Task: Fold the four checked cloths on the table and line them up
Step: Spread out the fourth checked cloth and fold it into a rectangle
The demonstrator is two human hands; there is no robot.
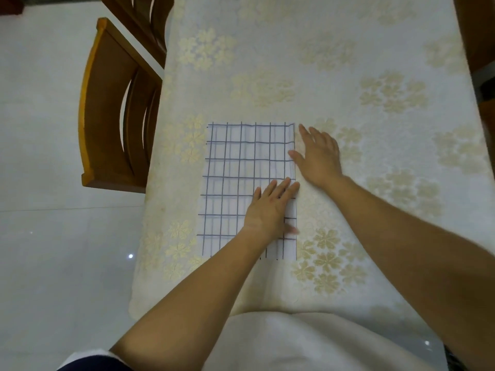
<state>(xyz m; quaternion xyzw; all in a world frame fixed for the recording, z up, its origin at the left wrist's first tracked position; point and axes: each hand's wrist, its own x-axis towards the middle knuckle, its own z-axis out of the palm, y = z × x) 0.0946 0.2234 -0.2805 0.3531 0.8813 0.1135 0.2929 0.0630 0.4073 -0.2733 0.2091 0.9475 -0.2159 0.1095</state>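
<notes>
The cloth [241, 167], flat by the surface's [308, 30] left edge, is pressed along its right edge by left grip [269, 210] and right grip [318, 156], fingers straight, nothing held (a crease being set, seemingly).

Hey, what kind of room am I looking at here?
Most likely a home dining area: a dining table dressed in cream floral fabric, wooden chairs drawn up along its side, and a glossy pale tiled floor.
</notes>
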